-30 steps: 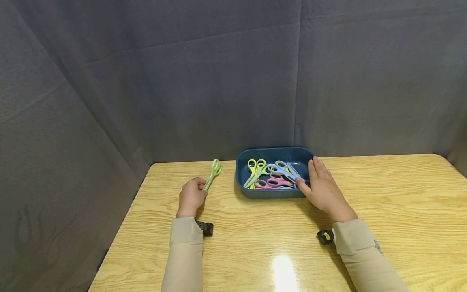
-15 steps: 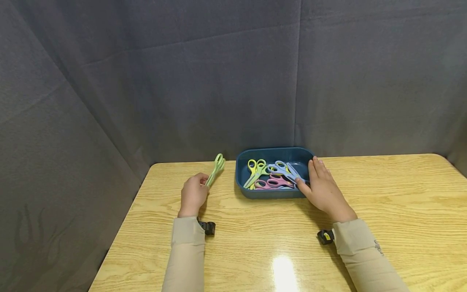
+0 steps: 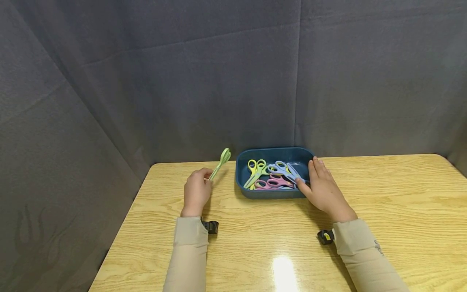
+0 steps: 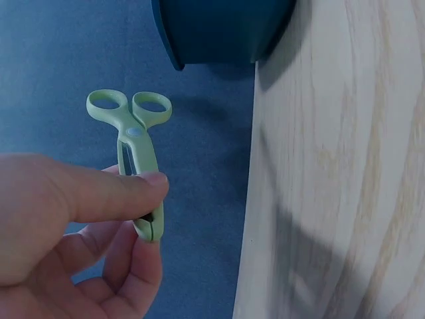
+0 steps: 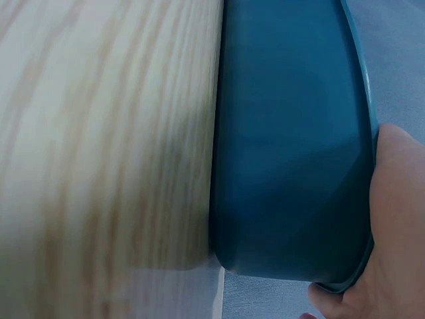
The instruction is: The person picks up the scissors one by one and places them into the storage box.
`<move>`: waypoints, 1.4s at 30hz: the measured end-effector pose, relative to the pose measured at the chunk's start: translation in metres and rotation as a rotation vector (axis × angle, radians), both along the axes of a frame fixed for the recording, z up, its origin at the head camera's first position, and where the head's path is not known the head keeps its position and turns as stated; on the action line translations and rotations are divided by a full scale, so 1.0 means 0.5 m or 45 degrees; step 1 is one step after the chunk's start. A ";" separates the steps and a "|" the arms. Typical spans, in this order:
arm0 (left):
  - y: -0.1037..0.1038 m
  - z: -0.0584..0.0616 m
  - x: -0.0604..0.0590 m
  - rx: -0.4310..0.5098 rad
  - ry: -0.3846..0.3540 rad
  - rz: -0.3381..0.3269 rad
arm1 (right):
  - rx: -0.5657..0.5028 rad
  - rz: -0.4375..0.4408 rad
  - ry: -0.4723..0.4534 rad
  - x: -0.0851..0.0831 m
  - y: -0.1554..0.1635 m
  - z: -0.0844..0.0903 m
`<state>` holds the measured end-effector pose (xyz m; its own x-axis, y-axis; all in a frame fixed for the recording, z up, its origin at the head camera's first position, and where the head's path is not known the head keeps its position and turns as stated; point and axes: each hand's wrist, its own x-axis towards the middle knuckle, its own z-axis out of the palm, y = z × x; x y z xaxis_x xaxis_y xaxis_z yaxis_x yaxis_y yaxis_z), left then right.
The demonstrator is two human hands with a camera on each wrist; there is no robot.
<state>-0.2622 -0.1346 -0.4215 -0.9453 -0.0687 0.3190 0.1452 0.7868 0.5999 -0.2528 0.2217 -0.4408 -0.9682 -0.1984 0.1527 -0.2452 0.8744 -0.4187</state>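
Note:
My left hand (image 3: 197,191) pinches a pair of light green scissors (image 4: 139,146) by the blade end between thumb and fingers, with the two handle loops pointing up and away. In the head view the scissors are just left of a dark blue bin (image 3: 275,194). Inside the bin lie several more scissors: green and yellow ones (image 3: 258,173) at the left, pink ones (image 3: 274,183) near the front, blue ones (image 3: 283,169) toward the right. My right hand (image 3: 324,190) rests on the bin's right end, thumb over the front rim and fingers along the side.
The bin stands near the back edge of a wood-grain table (image 3: 248,243). A dark grey cloth (image 3: 219,81) hangs behind the table and along its left side. Black wrist cameras sit below each hand.
My left hand has moved up and to the right, bringing the green scissors closer to the bin. The right hand and the bin have stayed where they were.

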 end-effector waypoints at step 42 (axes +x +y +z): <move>0.123 -0.002 0.017 -0.460 0.461 -0.315 | 0.000 0.002 -0.004 -0.001 -0.001 -0.001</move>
<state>-0.2537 -0.0730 -0.4223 -0.7454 0.3146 0.5877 0.4978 0.8491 0.1768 -0.2533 0.2211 -0.4412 -0.9682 -0.2002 0.1498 -0.2456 0.8739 -0.4195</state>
